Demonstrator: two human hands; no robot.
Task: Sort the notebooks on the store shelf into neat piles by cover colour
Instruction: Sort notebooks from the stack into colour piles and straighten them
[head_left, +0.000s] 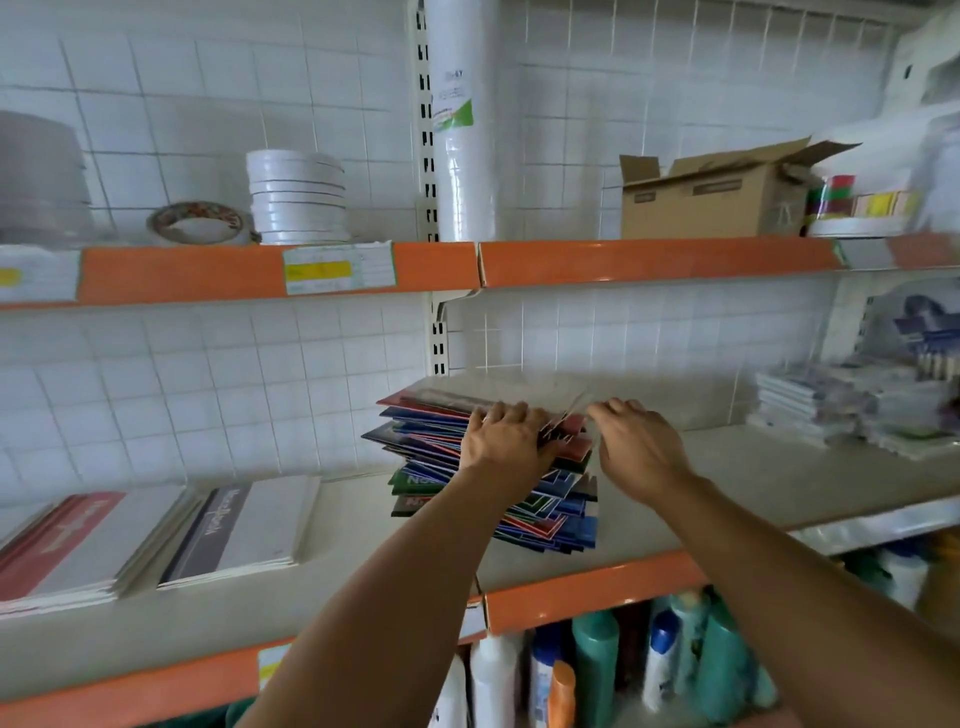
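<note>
Red notebook (563, 434), left hand (501, 441) gripping

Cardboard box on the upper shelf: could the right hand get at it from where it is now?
Probably yes. The right hand is at the notebook stack on the shelf below; the cardboard box stands near the upper shelf's front edge, nothing before it, though the hand would have to let go first.

Hands (571, 441) hide top notebook covers (431, 415); right-edge goods (935, 171) motion-blurred; price label (337, 270) unreadable.
</note>
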